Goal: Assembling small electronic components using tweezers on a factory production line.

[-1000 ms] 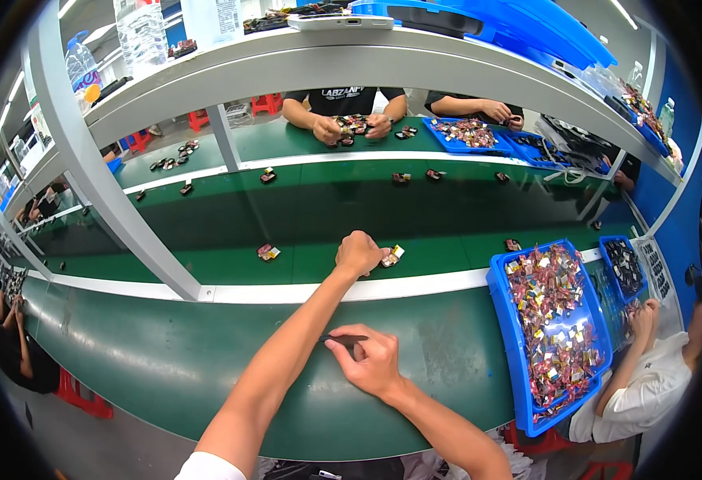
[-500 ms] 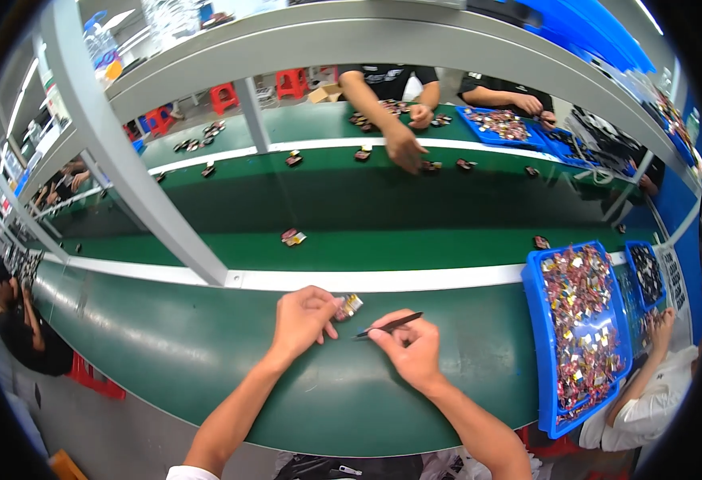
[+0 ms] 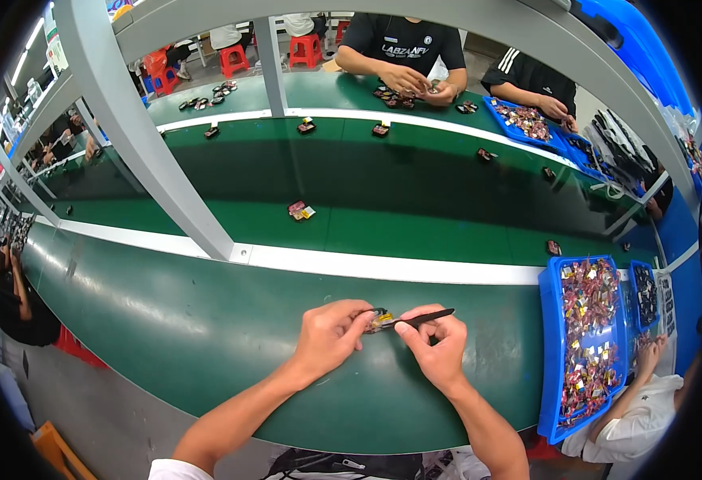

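Green belt: the largest surface, a green conveyor bench under both hands; it lies below the fingers and runs out to either side of them.
White divider strip: beyond the fingertips, between the near belt and the far one.
Grey frame post: slants up and away, well left of the fingers.
Blue tray: well to the right of the right fingers, heaped with small red and gold parts; a second worker's hand lies at its far side.
Left hand: fingers curled together, thumb and forefinger clamped on the small part.
Right hand: fingers closed in a pen grip on the black tweezers.
Black tweezers: shaft lies across the right fingers, tip aimed left to meet the part.
Small part: a small gold and dark piece, pinched at the left fingertips, held above the belt between the 2 hands, touching the tweezer tip.
Loose part: 1 red and yellow piece lying on the far belt, well beyond the fingers.
Risk 1: the pinch covers little of the part; a sideways push from the tip could twist it free and drop it to the belt.
Risk 2: a slipped tip could probably scratch the part or prick the left fingertip just beside it.
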A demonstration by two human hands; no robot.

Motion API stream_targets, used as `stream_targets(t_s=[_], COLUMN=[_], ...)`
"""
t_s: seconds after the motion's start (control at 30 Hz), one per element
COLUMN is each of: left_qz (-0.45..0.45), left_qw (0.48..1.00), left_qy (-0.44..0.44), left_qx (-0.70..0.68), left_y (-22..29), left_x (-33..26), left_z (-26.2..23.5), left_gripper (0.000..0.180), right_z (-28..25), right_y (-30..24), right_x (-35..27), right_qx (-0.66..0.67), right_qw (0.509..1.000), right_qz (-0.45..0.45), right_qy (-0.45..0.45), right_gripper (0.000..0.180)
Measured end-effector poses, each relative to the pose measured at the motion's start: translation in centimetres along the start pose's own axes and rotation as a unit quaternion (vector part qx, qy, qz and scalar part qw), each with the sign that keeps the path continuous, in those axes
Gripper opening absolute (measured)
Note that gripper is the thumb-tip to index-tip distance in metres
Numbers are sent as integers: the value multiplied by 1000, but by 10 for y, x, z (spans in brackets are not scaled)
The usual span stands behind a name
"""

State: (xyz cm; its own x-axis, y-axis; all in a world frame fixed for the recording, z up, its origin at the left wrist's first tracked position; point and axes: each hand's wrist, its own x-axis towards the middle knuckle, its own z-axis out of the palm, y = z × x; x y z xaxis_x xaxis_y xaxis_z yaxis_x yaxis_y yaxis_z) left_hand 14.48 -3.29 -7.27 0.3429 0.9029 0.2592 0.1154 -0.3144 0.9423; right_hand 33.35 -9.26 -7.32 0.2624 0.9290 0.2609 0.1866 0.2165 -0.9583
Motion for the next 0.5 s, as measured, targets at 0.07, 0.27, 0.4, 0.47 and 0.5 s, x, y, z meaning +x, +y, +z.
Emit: stream_targets(t_s=[0.07,0.27,0.4,0.47,0.5], left_qz=[5,60,87,105,125], left_qw=[1000,996,993,990,987], left_qy=[6,19,27,30,31], left_qx=[7,57,79,88,95], left_y=[3,2,5,4,4], left_x=[-1,-2,-3,-3,-2], left_z=[2,2,5,6,6], left_gripper=[13,13,13,14,15], right_z=[-1,-2,-2,-2,-2], right_y=[1,-2,-2,-1,-2], right_x=[0,-1,-1,1,1], right_qx=[-13,-56,-9,66,66], right_qw=[1000,998,999,996,996], right_qz=[3,-3,26,56,57], right_qy=[1,-27,-24,-14,-14], right_gripper=[14,12,11,11,11])
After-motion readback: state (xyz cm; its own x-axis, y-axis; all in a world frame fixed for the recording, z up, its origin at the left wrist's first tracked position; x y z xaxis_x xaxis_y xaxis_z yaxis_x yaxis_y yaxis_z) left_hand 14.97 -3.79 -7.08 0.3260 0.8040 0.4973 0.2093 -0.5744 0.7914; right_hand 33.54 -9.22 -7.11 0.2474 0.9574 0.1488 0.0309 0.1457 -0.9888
